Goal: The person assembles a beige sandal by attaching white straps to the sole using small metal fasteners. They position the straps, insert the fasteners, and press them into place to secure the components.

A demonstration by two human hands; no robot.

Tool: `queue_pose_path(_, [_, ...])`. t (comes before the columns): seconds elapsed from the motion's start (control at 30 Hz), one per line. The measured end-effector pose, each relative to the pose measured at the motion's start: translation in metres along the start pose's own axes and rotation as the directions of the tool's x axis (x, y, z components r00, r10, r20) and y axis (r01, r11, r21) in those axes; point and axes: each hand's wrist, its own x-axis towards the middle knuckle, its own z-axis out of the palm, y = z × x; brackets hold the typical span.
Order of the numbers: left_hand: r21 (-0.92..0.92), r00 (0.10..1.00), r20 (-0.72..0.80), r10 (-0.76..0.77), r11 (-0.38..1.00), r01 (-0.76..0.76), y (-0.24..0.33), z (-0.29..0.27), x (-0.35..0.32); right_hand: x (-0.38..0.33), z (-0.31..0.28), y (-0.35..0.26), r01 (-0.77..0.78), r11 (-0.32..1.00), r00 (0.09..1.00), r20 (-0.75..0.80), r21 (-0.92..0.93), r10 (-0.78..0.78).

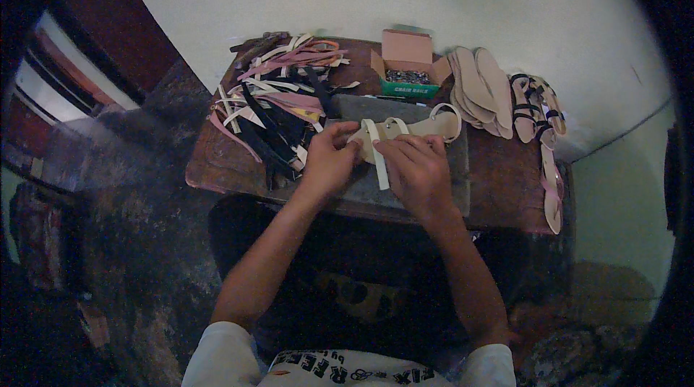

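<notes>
A pale cream sandal lies sideways over a dark grey slab on the table, its toe to the left and its looped heel strap to the right. My left hand is closed on the toe end, thumb on top of the sole. Across the forefoot runs a white strap whose loose end hangs toward me. My right hand pinches at the near edge of the sandal beside that strap, fingers curled. The right fingertips are partly hidden behind the knuckles.
A brown wooden table carries a heap of black, white and pink strips at left. Behind the sandal stands an open green nail box. To the right are beige soles, black-strapped sandals and a pink-strapped sandal at the edge.
</notes>
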Motion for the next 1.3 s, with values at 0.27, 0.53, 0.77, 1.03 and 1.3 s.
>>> queue_pose_path(0.27, [-0.091,0.999,-0.033,0.015,0.996,-0.018,0.009,0.000,-0.002,0.000,0.000,-0.001,0.090,0.991,0.995,0.033,0.095,-0.093])
queue_pose_path(0.53, [-0.195,0.995,-0.065,0.074,0.977,-0.086,0.014,-0.001,-0.002,0.006,-0.012,-0.008,0.004,0.982,0.998,0.059,0.189,-0.015])
queue_pose_path(0.77, [-0.410,0.998,-0.059,-0.017,0.912,-0.008,0.013,-0.003,0.001,0.002,-0.003,-0.001,-0.197,0.883,0.980,0.073,0.425,0.184])
queue_pose_path(1.03, [-0.590,0.998,-0.026,-0.058,0.807,0.031,0.021,0.004,-0.007,0.002,0.001,0.001,-0.421,0.737,0.883,0.050,0.528,0.467])
queue_pose_path(1.3, [-0.590,0.992,0.036,-0.120,0.799,0.118,0.018,0.013,-0.010,0.001,0.007,0.010,-0.433,0.714,0.817,-0.096,0.551,0.569])
